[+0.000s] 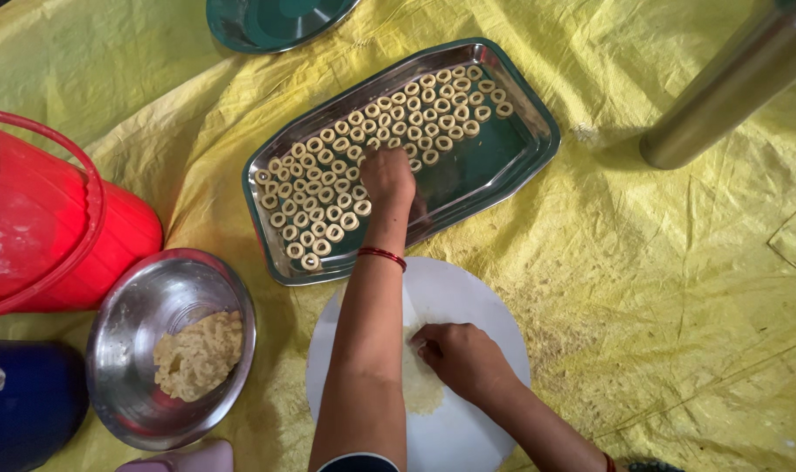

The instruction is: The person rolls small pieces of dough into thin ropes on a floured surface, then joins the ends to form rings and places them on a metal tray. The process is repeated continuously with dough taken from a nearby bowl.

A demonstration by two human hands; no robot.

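My left hand [386, 175] reaches out over a long steel tray [503, 166], fingers bunched and pointing down among several small dough rings [328, 201] laid in rows; what it pinches is hidden. My right hand [461, 357] rests on a round white board [468, 297], fingers curled on a patch of pale dough [420, 385] spread there. A red bangle sits on each wrist.
A steel bowl [136, 323] with a lump of dough [200, 354] stands at the left. A red bucket [48, 218] and a dark blue container [22, 402] lie further left. A green plate [271, 22] sits at the top, a steel cylinder [730, 83] at upper right. Yellow sheet [678, 288] covers the floor.
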